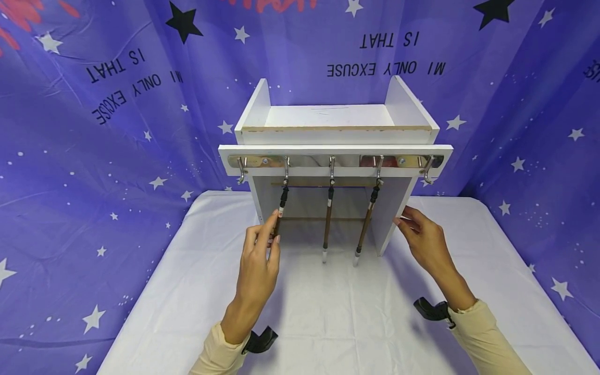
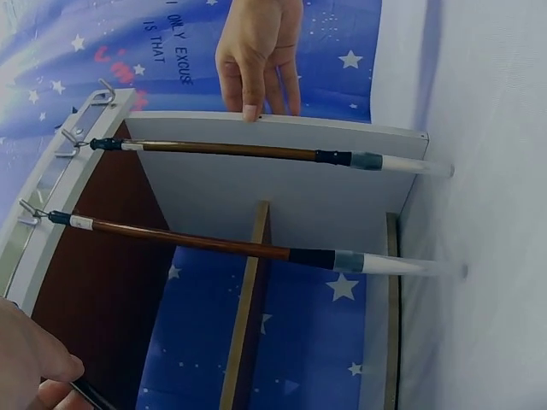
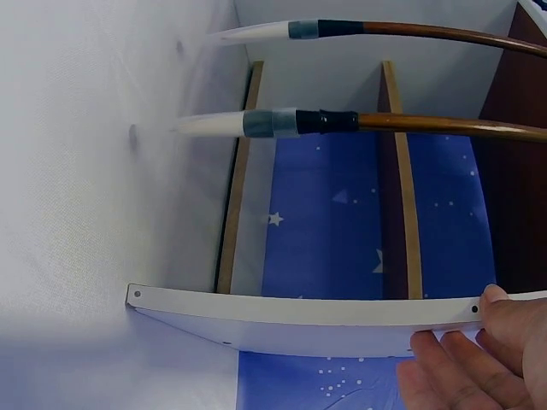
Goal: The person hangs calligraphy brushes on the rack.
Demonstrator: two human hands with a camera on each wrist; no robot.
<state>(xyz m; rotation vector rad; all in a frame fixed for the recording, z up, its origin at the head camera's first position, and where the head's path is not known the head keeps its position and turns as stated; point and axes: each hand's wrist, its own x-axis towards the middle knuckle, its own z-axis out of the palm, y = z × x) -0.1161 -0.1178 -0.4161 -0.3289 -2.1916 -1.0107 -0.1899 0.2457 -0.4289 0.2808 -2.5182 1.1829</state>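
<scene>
A white wooden shelf rack (image 1: 335,136) carries a metal hook strip (image 1: 309,161) along its front board. Two calligraphy brushes (image 1: 328,219) (image 2: 214,238) with brown handles and white tips hang from its hooks by loops. A third brush (image 1: 283,197) hangs from the second hook from the left. My left hand (image 1: 258,265) pinches that brush's handle; its lower part is hidden by the fingers. At the rack's right side panel (image 3: 342,312), my right hand (image 1: 426,245) holds the front edge, with the thumb on the edge and the fingers along the outer face.
The rack stands on a white cloth-covered table (image 1: 328,323). Purple curtain (image 1: 117,156) with stars and lettering surrounds it at the back and sides. The two outermost hooks (image 1: 241,169) carry no brush. Crossbars (image 2: 248,316) span the rack's back.
</scene>
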